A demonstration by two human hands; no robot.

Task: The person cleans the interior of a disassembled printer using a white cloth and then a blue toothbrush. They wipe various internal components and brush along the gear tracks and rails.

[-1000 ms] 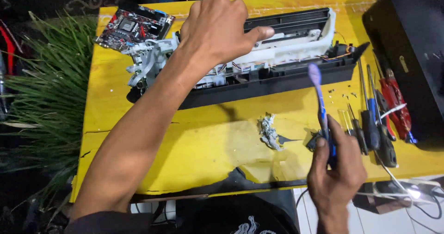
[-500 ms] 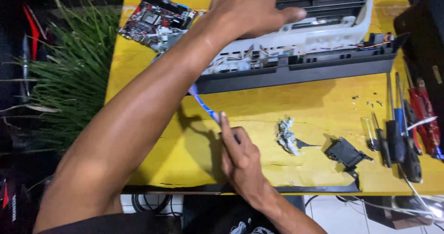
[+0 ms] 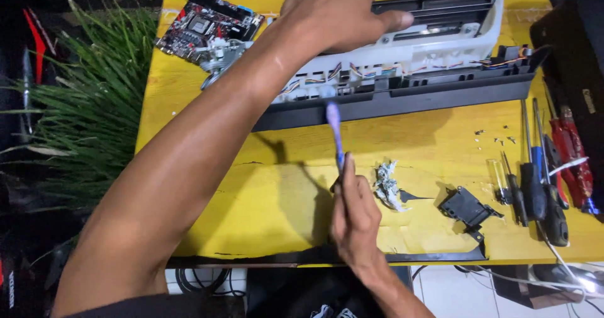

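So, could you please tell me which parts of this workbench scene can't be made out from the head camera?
- Left hand: its fingertips are cut off by the top edge.
- White and black device: its left part is hidden under the left forearm.
- Toothbrush: its lower handle is hidden in the right hand.
- Small screws: too small to tell apart.
- Screwdrivers: the rightmost ones are cut off by the right edge.

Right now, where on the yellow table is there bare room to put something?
Bare yellow table lies between the circuit board and the left forearm. Another patch sits below the printer frame, left of the screwdrivers. The right edge is crowded.
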